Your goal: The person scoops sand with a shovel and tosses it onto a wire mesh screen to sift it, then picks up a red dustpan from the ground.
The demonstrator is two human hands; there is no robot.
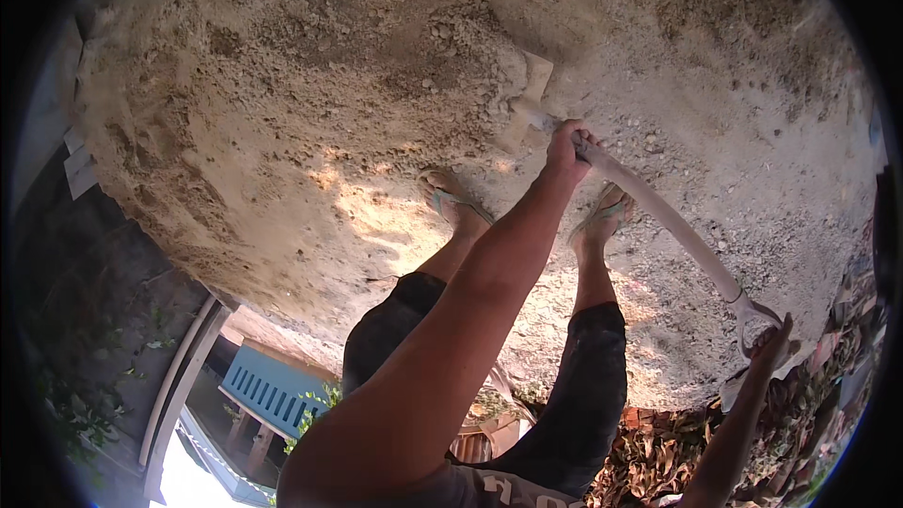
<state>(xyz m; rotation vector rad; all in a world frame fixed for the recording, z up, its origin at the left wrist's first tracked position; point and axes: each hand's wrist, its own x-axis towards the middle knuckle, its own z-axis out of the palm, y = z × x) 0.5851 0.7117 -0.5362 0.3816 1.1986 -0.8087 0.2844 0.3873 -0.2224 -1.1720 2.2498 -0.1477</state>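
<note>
A long-handled shovel (pixel 679 231) slants across the view from upper middle to lower right. Low on its shaft, close to the blade, my left hand (pixel 568 145) is wrapped round it. The other end has a D-shaped grip, and my right hand (pixel 769 342) is closed on that. Loose pale-brown soil (pixel 451 47) with small clods lies against the blade (pixel 538 77) and covers part of it, so only its right edge and some of its lower part show.
My feet in thong sandals (pixel 450 196) stand on dusty, gravelly ground just below the blade. Dry leaves (pixel 649 461) lie at the lower right. A light-blue slatted bench-like thing (pixel 277 390) and a post (pixel 179 386) are at the lower left.
</note>
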